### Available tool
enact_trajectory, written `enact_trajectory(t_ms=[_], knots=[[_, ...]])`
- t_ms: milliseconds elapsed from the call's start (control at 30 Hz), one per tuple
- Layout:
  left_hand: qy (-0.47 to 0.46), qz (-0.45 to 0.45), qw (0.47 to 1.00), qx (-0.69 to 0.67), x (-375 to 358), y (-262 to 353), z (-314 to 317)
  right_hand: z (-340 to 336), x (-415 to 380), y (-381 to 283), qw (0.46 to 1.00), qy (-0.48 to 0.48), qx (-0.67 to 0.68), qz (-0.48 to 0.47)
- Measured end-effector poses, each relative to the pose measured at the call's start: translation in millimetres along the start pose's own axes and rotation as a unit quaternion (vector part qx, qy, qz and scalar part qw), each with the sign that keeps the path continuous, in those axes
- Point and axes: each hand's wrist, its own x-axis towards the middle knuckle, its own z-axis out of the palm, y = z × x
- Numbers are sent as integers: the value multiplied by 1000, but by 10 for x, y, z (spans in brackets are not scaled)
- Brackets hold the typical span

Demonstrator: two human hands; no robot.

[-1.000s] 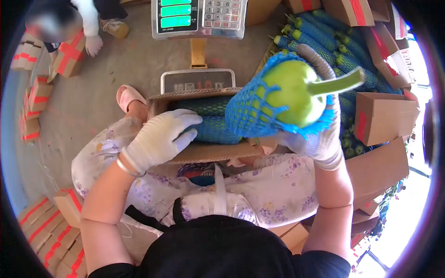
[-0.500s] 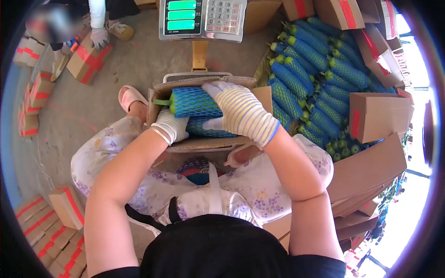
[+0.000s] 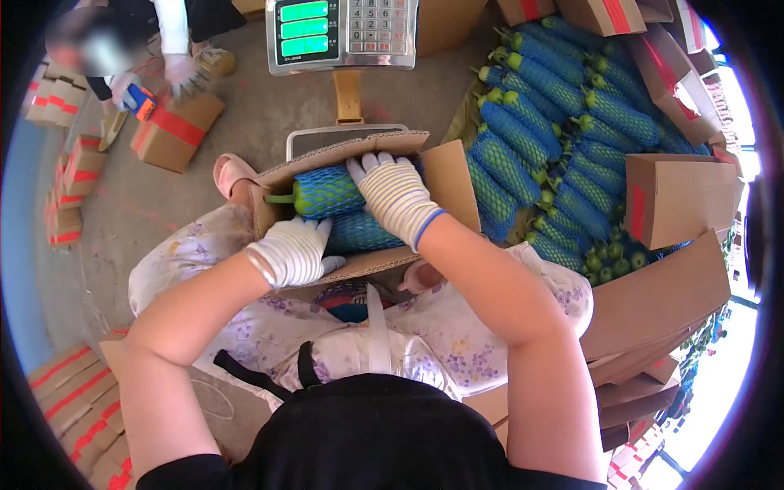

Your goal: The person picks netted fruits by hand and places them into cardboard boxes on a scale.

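A cardboard carton [image 3: 452, 181] sits before me, its flaps up. Inside it lie a green gourd in a blue foam net [image 3: 328, 193], its stalk pointing left, and another netted gourd [image 3: 363, 232] nearer me. My right hand [image 3: 396, 196], in a striped knit glove, curls its fingers over the right part of the upper gourd. My left hand [image 3: 296, 251], gloved too, rests at the carton's near left edge. Its fingers are stretched out, with the tips by the gourds and the thumb along the near wall. The carton's floor is hidden.
A digital scale display [image 3: 341, 34] stands behind the carton, above a platform frame [image 3: 343, 140]. Rows of netted gourds [image 3: 572, 131] lie at right, near more cartons [image 3: 682, 200]. Upper left, a co-worker's gloved hands [image 3: 181, 75] are over a taped carton [image 3: 175, 135].
The upper gourd has sunk lower into the carton under my right hand. My left hand has drawn back toward the near edge. The carton has turned slightly; the co-worker's carton has shifted right.
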Motion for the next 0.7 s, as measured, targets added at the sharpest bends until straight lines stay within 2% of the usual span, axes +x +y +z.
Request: enact_trajectory(t_ms=[33,67,100,133,167,200,267,300,333,400,433,467,533,567,600,700], knots=[[1,-2,1000,2,-83,20,-129,1,23,-44,1000,12,-10,4],[-36,34,996,-74,-201,33,-289,34,107,-113,1000,16,-10,6],[-74,71,984,-149,-303,52,-427,144,225,-193,999,-19,-20,43],[-77,71,984,-147,-414,53,-475,228,293,-261,995,-56,-28,79],[81,87,977,-178,-540,37,-494,300,328,-271,994,-53,-55,76],[240,103,944,-203,-638,11,-529,201,253,-223,994,-47,-58,79],[396,70,895,-192,-750,-84,-616,-225,-38,-20,997,-25,61,-36],[388,5,908,-158,-803,-269,-551,-441,-125,109,989,-58,132,-40],[394,0,906,-154,-846,-390,-465,-668,-207,262,974,-90,203,-46],[412,-57,888,-197,-928,-546,-278,-1067,-422,590,966,-93,235,57],[363,-82,898,-236,-952,-589,-249,-1164,-531,751,968,-79,222,87],[369,-82,896,-232,-937,-632,-176,-1233,-617,901,969,-64,206,118],[401,-61,894,-191,-911,-620,-125,-1254,-764,1063,969,-136,65,196],[380,-75,902,-190,-914,-544,-187,-1191,-839,1127,964,-152,57,210],[383,-74,901,-189,-870,-452,-274,-1095,-902,1176,965,-149,55,210],[434,39,894,-100,-691,-209,-450,-751,-976,1291,945,-185,169,209]])
